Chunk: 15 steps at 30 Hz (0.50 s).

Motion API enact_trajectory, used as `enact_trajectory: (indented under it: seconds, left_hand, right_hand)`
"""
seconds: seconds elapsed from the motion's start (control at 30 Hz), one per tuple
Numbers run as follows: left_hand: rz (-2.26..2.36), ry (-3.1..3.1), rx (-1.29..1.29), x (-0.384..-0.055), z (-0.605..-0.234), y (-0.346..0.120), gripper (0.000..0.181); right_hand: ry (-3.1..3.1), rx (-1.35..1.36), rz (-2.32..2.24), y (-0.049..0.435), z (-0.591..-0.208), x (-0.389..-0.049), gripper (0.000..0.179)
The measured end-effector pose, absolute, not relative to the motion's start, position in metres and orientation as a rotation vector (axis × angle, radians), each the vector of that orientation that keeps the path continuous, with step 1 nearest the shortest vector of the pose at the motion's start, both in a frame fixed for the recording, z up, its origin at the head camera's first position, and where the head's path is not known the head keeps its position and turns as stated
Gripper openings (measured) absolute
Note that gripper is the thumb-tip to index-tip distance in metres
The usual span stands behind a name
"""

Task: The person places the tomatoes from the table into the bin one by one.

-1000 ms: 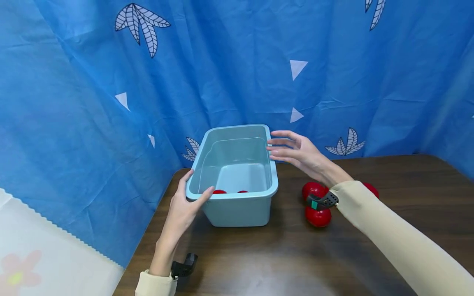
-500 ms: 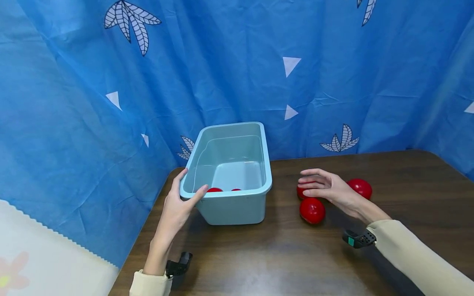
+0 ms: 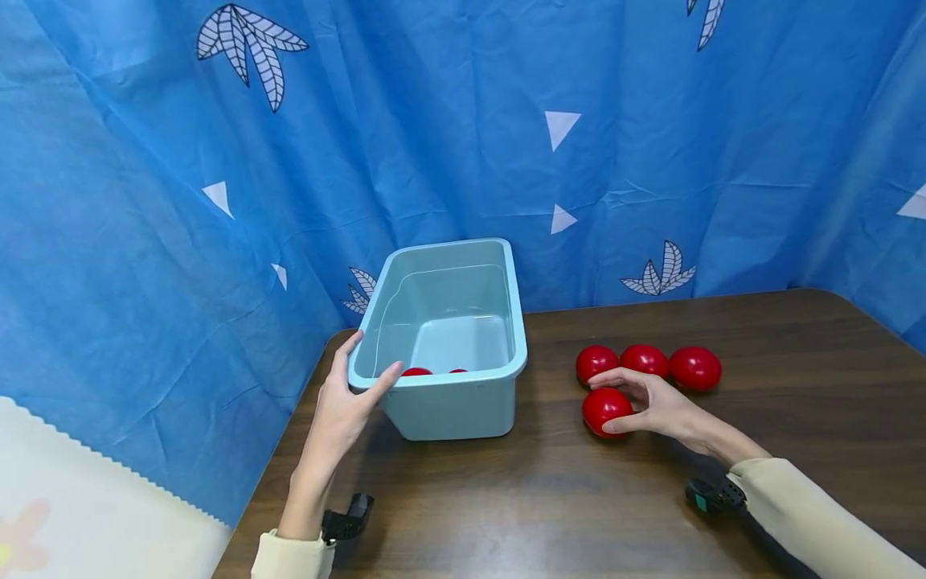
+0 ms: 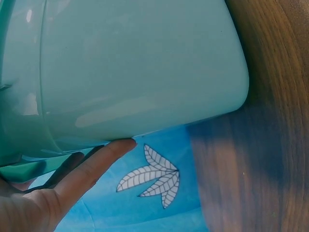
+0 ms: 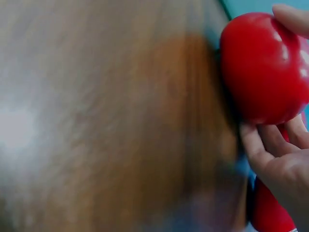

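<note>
On the far left part of the dark wooden table (image 3: pixel 506 507) stands a pale blue-green bin (image 3: pixel 456 410), open at the top, with two red patches (image 3: pixel 417 372) showing low inside behind its near wall; that wall hides the rest, so how many objects lie within cannot be told. The left hand (image 3: pixel 345 414) grips the bin's near left corner, thumb over the near rim and fingers along the left outer side. Right of the bin and apart from it are four glossy red round objects: three in a far row (image 3: pixel 644 359), side by side, and one nearer red object (image 3: pixel 602 410), just in front of the row's left end. The right hand (image 3: pixel 658 412) is curled about this nearer one, thumb on its near side and fingers at its far side, partly covering it. Each wrist bears a black device (image 3: pixel 347 519), below a cream sleeve (image 3: pixel 292 555). A blue curtain (image 3: pixel 448 161) with white leaves and triangles hangs behind the table; a white cloth (image 3: pixel 94 490) lies at the near left.
</note>
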<state>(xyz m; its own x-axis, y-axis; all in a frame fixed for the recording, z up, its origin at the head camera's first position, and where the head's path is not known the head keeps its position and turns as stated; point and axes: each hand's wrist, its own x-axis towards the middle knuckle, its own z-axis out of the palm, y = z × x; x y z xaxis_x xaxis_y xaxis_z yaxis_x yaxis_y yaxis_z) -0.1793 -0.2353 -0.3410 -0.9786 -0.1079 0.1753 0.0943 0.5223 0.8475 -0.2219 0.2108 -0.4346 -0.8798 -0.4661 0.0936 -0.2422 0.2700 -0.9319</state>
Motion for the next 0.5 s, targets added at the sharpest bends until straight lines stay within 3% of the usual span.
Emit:
enact_trajectory:
  seconds: [0.2, 0.5]
  left_hand:
    - [-1.445, -2.551, 0.009, -0.1795, -0.3408, -0.2348, 0.093]
    - [-1.436, -2.549, 0.002, -0.1785, -0.3409, -0.2341, 0.092]
  right_hand:
    - [2.34, -0.692, -1.635, 0.21, -0.4423, -0.2199, 0.071]
    - [2.277, -0.52, -1.752, 0.2121, -0.4376, -0.2156, 0.073]
